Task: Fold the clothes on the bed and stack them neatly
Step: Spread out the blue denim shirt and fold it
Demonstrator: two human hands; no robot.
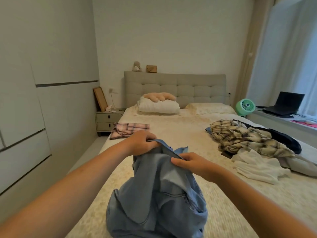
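Light blue jeans (159, 194) hang bunched in front of me above the cream bed (180, 131). My left hand (142, 142) grips the waistband at its far end. My right hand (190, 162) pinches the same waistband a little nearer and to the right. A folded pink plaid garment (129, 130) lies flat at the bed's left edge. On the right side lies a loose pile: a beige plaid shirt (243, 136), a dark garment (284, 140) and a white garment (255, 167).
Two pillows (158, 105) and a grey headboard (175, 88) are at the far end. A nightstand (107, 121) stands left of the bed. A green fan (245, 105) and a laptop (284, 103) sit on the window ledge at right. Wardrobe doors line the left wall.
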